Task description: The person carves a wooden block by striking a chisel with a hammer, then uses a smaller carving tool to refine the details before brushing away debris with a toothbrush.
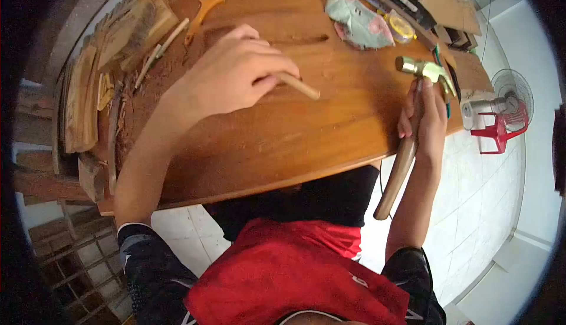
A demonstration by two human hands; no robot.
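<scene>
My left hand [239,68] is closed around a thin round wooden stick [302,87], over the middle of the table. One end of the stick points out to the right from my fingers; its other end is hidden in the hand. At the table's right front edge, my right hand [427,115] grips a claw hammer [401,171]. The fingers wrap the wooden handle just below the shiny metal head, and the handle's butt hangs down past the table edge.
A wooden table [259,148] spans the view. Wood pieces [85,104], shavings and a paintbrush [205,9] lie at the left. A crumpled cloth [359,21], a yellow tape roll [401,27] and boards are at the back right. A red stool [500,127] and fan [513,92] stand beyond.
</scene>
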